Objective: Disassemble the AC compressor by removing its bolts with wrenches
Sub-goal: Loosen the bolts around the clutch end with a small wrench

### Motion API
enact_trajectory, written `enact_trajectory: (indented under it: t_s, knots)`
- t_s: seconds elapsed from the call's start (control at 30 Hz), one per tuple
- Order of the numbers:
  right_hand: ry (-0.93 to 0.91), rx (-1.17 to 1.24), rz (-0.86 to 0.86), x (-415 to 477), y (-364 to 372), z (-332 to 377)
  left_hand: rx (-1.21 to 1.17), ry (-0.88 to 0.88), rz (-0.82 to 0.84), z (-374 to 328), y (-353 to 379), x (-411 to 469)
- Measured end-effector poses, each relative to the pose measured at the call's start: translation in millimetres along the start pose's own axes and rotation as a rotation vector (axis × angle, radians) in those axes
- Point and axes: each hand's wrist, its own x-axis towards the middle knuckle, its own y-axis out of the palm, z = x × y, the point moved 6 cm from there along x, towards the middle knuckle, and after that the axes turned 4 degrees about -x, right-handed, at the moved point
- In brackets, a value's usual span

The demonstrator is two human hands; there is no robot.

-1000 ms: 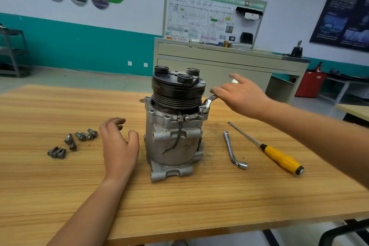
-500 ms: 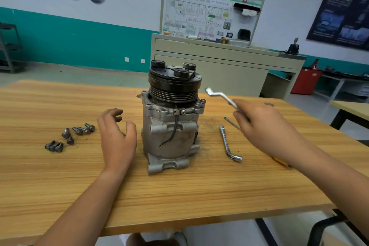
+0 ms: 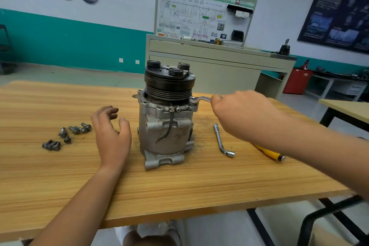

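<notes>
Grips the wrench (image 3: 202,98) in the right hand (image 3: 244,115), ring end at the upper flange of the AC compressor (image 3: 165,126) standing upright on the tabletop (image 3: 199,189), likely for leverage; holds the left hand (image 3: 111,132) relaxed and empty just beside it, probably ready to steady.

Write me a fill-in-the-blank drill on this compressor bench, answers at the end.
The right hand grips a ____ set against the upper flange of the compressor. The loose bolts lie on the table to the compressor's ____. The screwdriver under the right forearm has a ____ handle. The left hand holds ____.
Answers: wrench; left; yellow; nothing.
</notes>
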Motion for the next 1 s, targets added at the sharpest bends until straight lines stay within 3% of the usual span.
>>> enact_trajectory:
  t_s: [0.27,0.67,1.0]
  knots:
    - [-0.178,-0.209,-0.022,3,-26,6,-0.019,0.005,-0.018,-1,-4,0]
    - [-0.017,-0.013,0.022,-3,-2,6,-0.001,0.004,-0.018,0,-2,1]
    - [-0.054,-0.079,0.006,0,-6,12,-0.099,0.124,0.019,-21,-1,-5]
